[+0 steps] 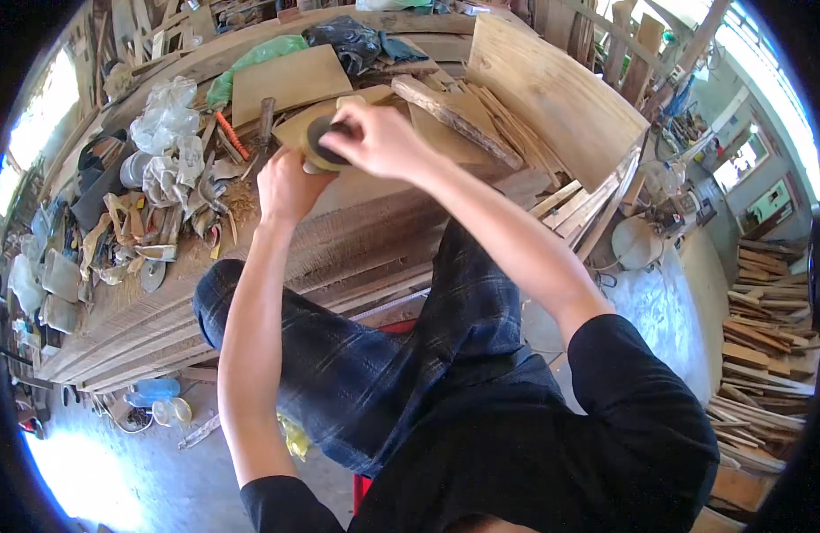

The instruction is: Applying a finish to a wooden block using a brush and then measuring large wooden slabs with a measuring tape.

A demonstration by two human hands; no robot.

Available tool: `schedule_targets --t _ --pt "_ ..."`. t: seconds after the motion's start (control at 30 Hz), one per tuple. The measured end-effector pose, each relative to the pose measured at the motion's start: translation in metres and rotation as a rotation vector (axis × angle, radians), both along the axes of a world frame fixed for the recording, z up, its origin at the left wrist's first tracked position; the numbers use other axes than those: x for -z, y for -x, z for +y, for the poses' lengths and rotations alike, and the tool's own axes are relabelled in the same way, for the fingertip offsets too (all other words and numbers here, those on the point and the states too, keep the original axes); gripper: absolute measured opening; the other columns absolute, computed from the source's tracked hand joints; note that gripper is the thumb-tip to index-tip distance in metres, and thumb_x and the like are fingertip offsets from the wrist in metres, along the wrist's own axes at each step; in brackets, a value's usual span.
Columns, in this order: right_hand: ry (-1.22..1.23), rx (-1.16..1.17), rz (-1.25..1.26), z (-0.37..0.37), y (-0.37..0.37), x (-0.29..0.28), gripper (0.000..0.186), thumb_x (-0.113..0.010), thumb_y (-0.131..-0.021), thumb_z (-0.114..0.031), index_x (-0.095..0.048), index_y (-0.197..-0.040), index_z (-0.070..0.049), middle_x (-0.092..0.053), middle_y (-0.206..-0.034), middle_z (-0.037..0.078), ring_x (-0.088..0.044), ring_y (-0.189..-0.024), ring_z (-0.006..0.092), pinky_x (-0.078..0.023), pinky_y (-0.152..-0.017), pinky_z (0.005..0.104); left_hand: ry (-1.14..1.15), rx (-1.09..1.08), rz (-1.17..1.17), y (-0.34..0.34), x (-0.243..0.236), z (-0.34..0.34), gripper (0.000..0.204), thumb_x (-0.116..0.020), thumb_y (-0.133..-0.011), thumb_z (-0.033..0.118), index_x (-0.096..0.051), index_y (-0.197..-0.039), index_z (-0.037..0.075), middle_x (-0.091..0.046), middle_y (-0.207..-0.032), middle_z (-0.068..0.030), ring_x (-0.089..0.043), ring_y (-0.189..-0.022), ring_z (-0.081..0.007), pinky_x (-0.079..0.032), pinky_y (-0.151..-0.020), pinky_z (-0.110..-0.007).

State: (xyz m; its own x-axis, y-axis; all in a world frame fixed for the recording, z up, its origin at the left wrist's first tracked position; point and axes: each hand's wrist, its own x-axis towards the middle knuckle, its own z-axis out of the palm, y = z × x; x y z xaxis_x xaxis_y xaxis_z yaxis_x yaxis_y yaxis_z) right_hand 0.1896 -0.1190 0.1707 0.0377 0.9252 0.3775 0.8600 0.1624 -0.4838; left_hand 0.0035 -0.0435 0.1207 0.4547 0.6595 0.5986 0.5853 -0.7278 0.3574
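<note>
Over the front edge of the workbench (357, 209), both hands are closed about a round piece with a dark centre (321, 142) and a pale, wood-coloured rim. My left hand (286, 185) grips its near left side from below. Across its right side lies my right hand (381, 140), fingers curled at the far rim and the thumb over the dark middle. Whether the right fingers also pinch something small is hidden. Just behind the piece is a thin wooden board (287, 82). A rough wooden strip (454, 117) lies to its right.
A large plywood panel (552, 93) leans at the right of the bench. On the left are tools, scraps, clear plastic bags (166, 115) and an orange coiled thing (232, 135). Green and black bags (343, 44) lie at the back. Stacked wood strips (765, 355) stand far right.
</note>
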Motion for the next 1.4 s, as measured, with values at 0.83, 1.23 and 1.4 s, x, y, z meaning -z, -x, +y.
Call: schedule_targets --t 0.83,1.23,1.4 --pt "-0.165 0.106 0.458 -0.075 -0.104 0.093 0.044 -0.075 -0.094 -0.046 -0.076 -0.115 -0.008 -0.077 -0.099 0.016 -0.073 -0.083 0.0257 -0.057 -0.075 0.0354 0.235 0.051 0.227 0.004 -0.031 0.009 0.048 -0.082 -0.090 0.039 -0.071 -0.121 0.005 -0.079 -0.097 -0.0090 -0.071 -0.079 -0.0160 -0.054 -0.079 -0.032" --pt "-0.390 0.057 0.627 -0.105 -0.135 0.037 0.030 -0.073 -0.100 -0.023 -0.068 -0.119 0.000 -0.067 -0.088 0.004 -0.059 -0.076 0.0057 -0.045 -0.067 0.0236 0.198 0.040 -0.021 -0.021 0.004 -0.010 0.050 -0.089 -0.082 0.046 -0.076 -0.105 0.003 -0.078 -0.090 -0.0106 -0.073 -0.078 -0.0154 -0.056 -0.075 -0.030" --pt "-0.301 0.048 0.337 -0.071 -0.061 0.008 0.039 -0.079 -0.092 -0.040 -0.074 -0.111 -0.007 -0.074 -0.089 0.012 -0.073 -0.081 0.0246 -0.057 -0.074 0.0385 0.036 0.061 -0.094 -0.026 0.011 -0.026 0.047 -0.091 -0.077 0.042 -0.075 -0.098 0.004 -0.075 -0.083 -0.0108 -0.074 -0.076 -0.0255 -0.057 -0.071 -0.036"
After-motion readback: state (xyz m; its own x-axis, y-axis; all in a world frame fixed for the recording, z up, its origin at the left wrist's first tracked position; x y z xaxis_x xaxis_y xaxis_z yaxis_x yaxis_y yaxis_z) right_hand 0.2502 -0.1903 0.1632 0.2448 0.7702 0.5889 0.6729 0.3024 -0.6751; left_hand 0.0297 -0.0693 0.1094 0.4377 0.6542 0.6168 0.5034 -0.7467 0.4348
